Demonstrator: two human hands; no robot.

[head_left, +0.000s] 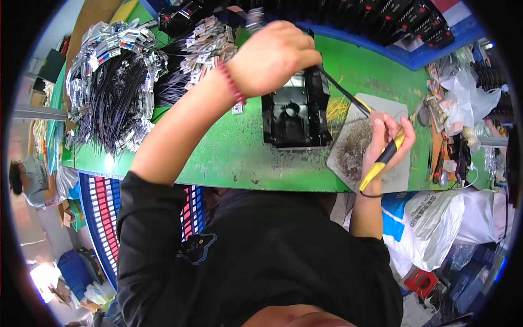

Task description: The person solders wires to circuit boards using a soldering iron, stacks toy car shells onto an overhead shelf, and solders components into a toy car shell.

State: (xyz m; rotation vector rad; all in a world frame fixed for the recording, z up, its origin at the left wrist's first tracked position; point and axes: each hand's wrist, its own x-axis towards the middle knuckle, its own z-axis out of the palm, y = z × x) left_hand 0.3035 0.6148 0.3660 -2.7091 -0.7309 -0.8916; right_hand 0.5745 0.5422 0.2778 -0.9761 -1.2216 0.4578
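My left hand (280, 57), a dark red beaded bracelet at its wrist, is raised over a black plastic housing (297, 122) and closed on a black cable (340, 87). The cable slants down to my right hand (389, 144), where thumb and fingertips pinch its end beside a small brownish piece (376, 116). That same hand grips a yellow-and-black soldering iron (384, 158), its cord end toward me and its tip pointing away. The housing lies open side up on the green table (234, 163). Below my right hand is a grey board (400, 171) with brown residue.
Bundles of dark wires with silvery ends (114, 82) are heaped at the left, with another heap (210, 46) beside them. Thin yellow wires (339, 111) lie right of the housing. A blue rack of black units (403, 22) stands behind. Plastic bags (463, 98) crowd the right.
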